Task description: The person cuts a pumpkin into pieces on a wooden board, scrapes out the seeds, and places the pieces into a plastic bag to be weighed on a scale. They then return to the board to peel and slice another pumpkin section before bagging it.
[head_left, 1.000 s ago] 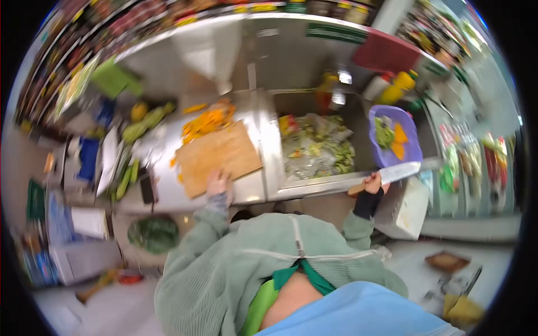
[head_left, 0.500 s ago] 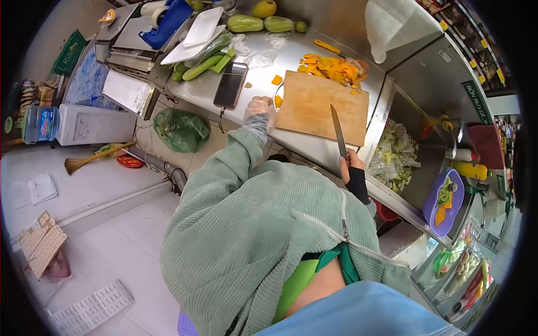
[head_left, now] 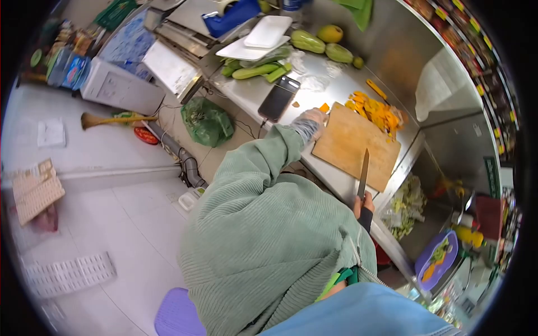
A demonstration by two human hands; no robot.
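My right hand point(head_left: 363, 205) grips a knife point(head_left: 364, 171) by its handle, the long blade pointing away from me over the near right part of the wooden cutting board point(head_left: 353, 137). A dark cuff covers that wrist. My left hand point(head_left: 314, 120), in a clear plastic glove, is at the board's left edge with its fingers curled; what they hold, if anything, is hidden. Just beyond it lies a small orange piece point(head_left: 324, 107). Behind the board is a heap of orange peelings point(head_left: 372, 112), with a yellow-handled tool point(head_left: 376, 88) beside it.
A phone point(head_left: 279, 99) lies left of the board. Further back are green vegetables point(head_left: 252, 71), white foam trays point(head_left: 268, 32) and papaya-like fruits point(head_left: 307, 41). To the right, a metal sink holds leafy scraps point(head_left: 408, 207) and a purple basket point(head_left: 436, 260). A green bag point(head_left: 206, 121) sits on the floor.
The view has turned, so the counter appears further right and tilted. My left hand is still by the board's left edge, and the knife stays in my right hand over the board.
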